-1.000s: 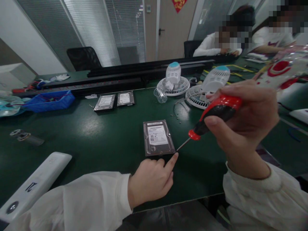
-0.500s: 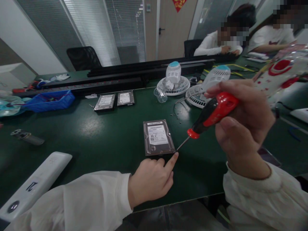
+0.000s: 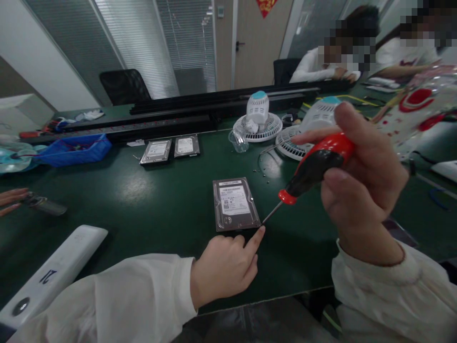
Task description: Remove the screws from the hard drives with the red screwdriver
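A hard drive (image 3: 235,205) with a white label lies flat on the green table before me. My left hand (image 3: 226,264) is against its near edge, most fingers curled and the index finger stretched to the near right corner; how far the curled fingers grip the drive is hidden. My right hand (image 3: 364,176) is closed around a red and black screwdriver (image 3: 314,166), its index finger loosely raised along the handle. The slanted shaft ends at that same corner, close beside my left fingertip. Whatever screw sits under the tip is too small to make out.
Several tiny screws (image 3: 264,175) lie beyond the drive, near a clear plastic cup (image 3: 238,140). Two more hard drives (image 3: 156,151) sit farther back. White fan parts (image 3: 262,126), a blue tray (image 3: 76,148) and a white device (image 3: 53,271) surround them. Another person's hand (image 3: 12,200) touches a metal cylinder (image 3: 46,205).
The screwdriver handle has turned in my right hand, showing more black, and my thumb and fingers have shifted on it. At the left, another person's hand has reached the metal cylinder.
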`<state>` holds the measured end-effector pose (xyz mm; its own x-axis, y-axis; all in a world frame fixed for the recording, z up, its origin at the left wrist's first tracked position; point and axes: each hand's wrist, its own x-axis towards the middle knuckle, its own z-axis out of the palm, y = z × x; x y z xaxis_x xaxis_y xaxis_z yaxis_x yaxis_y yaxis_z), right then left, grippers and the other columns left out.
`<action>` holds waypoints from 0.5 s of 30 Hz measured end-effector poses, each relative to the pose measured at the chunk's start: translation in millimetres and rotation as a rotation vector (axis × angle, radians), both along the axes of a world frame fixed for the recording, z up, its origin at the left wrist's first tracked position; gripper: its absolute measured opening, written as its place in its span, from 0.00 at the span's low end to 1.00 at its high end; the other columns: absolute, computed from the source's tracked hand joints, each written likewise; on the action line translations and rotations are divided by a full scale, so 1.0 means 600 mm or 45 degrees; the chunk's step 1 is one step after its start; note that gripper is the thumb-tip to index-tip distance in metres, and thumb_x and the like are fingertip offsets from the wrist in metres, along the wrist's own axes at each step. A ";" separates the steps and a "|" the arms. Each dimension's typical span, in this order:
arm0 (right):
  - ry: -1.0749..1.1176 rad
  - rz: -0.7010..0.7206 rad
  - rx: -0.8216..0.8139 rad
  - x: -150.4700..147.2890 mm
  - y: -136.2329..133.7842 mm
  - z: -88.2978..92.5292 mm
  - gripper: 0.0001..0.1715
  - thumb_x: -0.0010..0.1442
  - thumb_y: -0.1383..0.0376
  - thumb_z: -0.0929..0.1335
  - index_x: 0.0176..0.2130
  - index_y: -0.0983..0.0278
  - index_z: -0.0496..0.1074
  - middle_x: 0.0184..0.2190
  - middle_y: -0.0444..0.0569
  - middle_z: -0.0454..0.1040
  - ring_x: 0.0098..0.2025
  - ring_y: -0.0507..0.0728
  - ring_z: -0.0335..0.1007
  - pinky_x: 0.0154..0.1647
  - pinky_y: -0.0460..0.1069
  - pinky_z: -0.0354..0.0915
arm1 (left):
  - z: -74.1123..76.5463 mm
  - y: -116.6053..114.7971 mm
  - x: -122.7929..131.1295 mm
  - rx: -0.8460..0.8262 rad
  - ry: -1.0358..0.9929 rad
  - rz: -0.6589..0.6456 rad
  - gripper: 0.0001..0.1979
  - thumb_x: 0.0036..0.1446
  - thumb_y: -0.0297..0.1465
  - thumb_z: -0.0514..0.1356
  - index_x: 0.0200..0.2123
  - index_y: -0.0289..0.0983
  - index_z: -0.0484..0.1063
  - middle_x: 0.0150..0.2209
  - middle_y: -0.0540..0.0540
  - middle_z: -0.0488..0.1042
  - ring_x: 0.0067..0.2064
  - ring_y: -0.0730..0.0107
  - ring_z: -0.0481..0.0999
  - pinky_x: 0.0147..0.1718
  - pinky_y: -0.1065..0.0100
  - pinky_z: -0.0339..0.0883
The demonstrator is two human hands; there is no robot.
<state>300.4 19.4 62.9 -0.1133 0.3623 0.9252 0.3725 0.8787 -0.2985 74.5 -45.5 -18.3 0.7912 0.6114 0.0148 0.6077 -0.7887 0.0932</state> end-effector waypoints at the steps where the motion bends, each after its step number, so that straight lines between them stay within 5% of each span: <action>1: -0.007 -0.020 0.046 0.000 -0.001 0.002 0.35 0.59 0.57 0.72 0.65 0.47 0.69 0.55 0.43 0.77 0.46 0.62 0.78 0.40 0.60 0.73 | 0.000 0.000 0.000 0.005 -0.002 0.002 0.32 0.71 0.35 0.49 0.74 0.32 0.51 0.36 0.42 0.78 0.32 0.58 0.79 0.28 0.59 0.75; 6: -0.036 -0.179 0.162 0.004 -0.007 0.008 0.33 0.53 0.56 0.76 0.59 0.45 0.75 0.40 0.45 0.76 0.36 0.60 0.72 0.40 0.61 0.69 | 0.000 -0.001 0.001 0.007 -0.006 0.004 0.32 0.71 0.34 0.48 0.74 0.32 0.52 0.36 0.42 0.78 0.31 0.57 0.79 0.28 0.58 0.75; 11: -0.056 0.101 -0.031 0.007 -0.009 0.005 0.33 0.62 0.55 0.70 0.65 0.53 0.69 0.48 0.47 0.77 0.44 0.61 0.78 0.34 0.55 0.73 | 0.001 -0.002 0.002 -0.001 0.006 0.014 0.32 0.70 0.34 0.49 0.74 0.32 0.52 0.35 0.43 0.78 0.31 0.58 0.79 0.28 0.59 0.75; 13: -0.037 0.046 -0.003 0.009 -0.008 0.004 0.35 0.59 0.60 0.73 0.64 0.52 0.70 0.49 0.47 0.77 0.43 0.60 0.79 0.32 0.53 0.74 | 0.001 -0.002 0.002 0.004 -0.005 0.017 0.31 0.70 0.34 0.49 0.74 0.32 0.52 0.35 0.43 0.78 0.31 0.58 0.79 0.29 0.59 0.75; 15: -0.038 -0.055 0.091 0.012 -0.004 0.003 0.39 0.52 0.60 0.78 0.62 0.51 0.73 0.49 0.47 0.78 0.46 0.64 0.79 0.41 0.60 0.77 | 0.000 -0.002 0.001 0.006 -0.012 0.015 0.31 0.70 0.34 0.49 0.74 0.32 0.52 0.35 0.43 0.78 0.31 0.58 0.79 0.29 0.60 0.75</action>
